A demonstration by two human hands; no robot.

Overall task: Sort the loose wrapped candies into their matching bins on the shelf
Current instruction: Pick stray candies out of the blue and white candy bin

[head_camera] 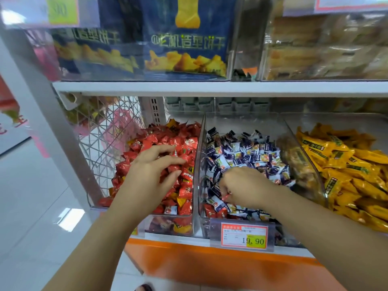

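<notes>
Both bare forearms rise from the bottom edge toward a store shelf. At far left stands a white wire mesh side panel [105,133]. Beside it, the left hand [151,171] hovers over the left clear plastic bin [168,224], fingers spread and relaxed, gripping nothing, its fingertips touching the heap of red wrapped candies [168,141] that fills that bin. A clear divider separates this bin from the middle clear plastic bin [241,120], which holds dark blue and white wrapped candies [252,152]. The right hand [241,185] is down in this middle bin with its fingers curled, pinching a stray red-wrapped candy [226,196] just above the blue and white pile. More loose red candies [210,210] lie at the front of the same bin, mixed among the blue ones. On the bin's front hangs a red and yellow price tag [244,236] reading 19.90, above an orange shelf base [189,265]. To the right, a third clear bin [336,118] is filled with long yellow wrapped bars [346,164]. Overhead, a white shelf board [210,88] carries dark blue biscuit bags [184,38] behind clear plastic.
</notes>
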